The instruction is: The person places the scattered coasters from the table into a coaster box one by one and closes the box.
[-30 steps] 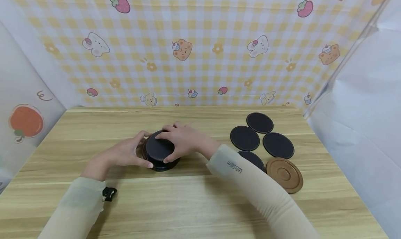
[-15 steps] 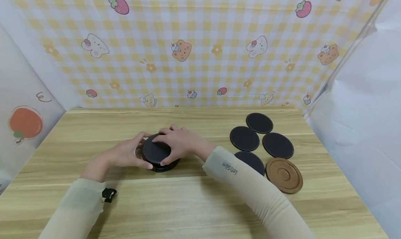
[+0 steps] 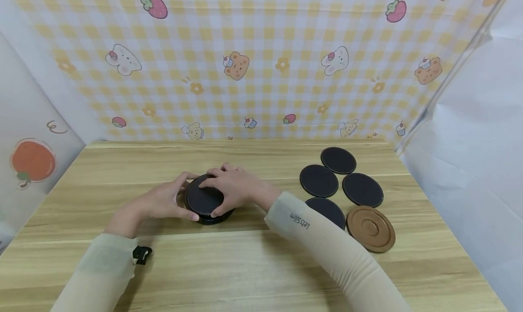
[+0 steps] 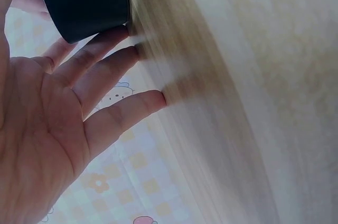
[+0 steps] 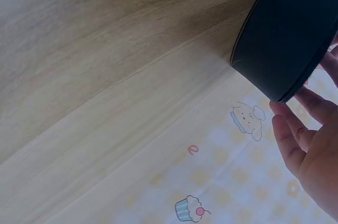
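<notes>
A round black coaster holder [image 3: 214,220] stands left of centre on the wooden table, its smooth dark wall [image 4: 87,2] filling the top of the left wrist view. Thumb in front and fingers behind, my left hand [image 3: 165,198] grips its left side; the fingertips farthest from it reach down to the wood. On top lies a black stitched disc [image 3: 203,200], a coaster or lid, I cannot tell which. My right hand [image 3: 239,185] holds this disc by the edge from above. In the right wrist view, the fingers [image 5: 289,142] touch the upper rim.
Several black coasters lie flat at the right, including a front one [image 3: 327,212] partly covered by the right sleeve [image 3: 327,248]. Beside them lies a brown ringed disc [image 3: 371,229]. A patterned cloth [image 3: 261,76] hangs behind the table; white sheets flank it.
My right hand and the black disc have shifted slightly left and down onto the holder, covering the brown edge seen earlier. The last half second shows almost no motion.
</notes>
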Demonstrator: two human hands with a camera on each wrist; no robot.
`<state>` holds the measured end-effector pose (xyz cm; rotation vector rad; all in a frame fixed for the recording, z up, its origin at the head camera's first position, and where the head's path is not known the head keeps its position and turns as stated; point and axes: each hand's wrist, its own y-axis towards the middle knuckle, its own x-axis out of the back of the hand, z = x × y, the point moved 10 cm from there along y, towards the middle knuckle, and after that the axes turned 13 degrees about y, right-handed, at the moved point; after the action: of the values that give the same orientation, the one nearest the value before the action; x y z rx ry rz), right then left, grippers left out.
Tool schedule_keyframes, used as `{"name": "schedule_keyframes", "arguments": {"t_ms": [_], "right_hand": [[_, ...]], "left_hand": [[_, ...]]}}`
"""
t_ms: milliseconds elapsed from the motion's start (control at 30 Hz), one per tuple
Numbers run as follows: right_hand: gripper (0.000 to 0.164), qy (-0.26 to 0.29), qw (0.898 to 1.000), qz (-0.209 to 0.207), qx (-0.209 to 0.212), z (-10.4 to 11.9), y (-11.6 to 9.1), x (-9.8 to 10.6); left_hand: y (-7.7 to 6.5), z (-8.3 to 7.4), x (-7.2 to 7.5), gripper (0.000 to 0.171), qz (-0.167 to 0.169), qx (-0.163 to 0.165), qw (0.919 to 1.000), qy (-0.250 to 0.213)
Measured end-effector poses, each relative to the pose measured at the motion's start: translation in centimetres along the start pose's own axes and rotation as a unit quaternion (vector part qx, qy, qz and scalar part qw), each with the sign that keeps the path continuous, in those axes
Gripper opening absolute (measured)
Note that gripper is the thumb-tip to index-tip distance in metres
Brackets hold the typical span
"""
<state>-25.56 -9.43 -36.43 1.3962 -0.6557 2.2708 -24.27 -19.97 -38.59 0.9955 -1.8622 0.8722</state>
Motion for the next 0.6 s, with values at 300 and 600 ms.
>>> {"name": "schedule_keyframes", "arguments": {"t_ms": [300, 600], "right_hand": [[0.076, 0.029, 0.999, -0.007, 0.013, -0.2, -0.6, 0.0], [0.075, 0.063, 0.998, -0.010, 0.003, -1.3, -2.4, 0.0]], "left_hand": [[0.0, 0.0, 0.0, 0.094, -0.002, -0.004, 1.0000, -0.002], [0.0, 0.1, 0.0, 0.096, -0.005, -0.004, 1.0000, 0.000]]}}
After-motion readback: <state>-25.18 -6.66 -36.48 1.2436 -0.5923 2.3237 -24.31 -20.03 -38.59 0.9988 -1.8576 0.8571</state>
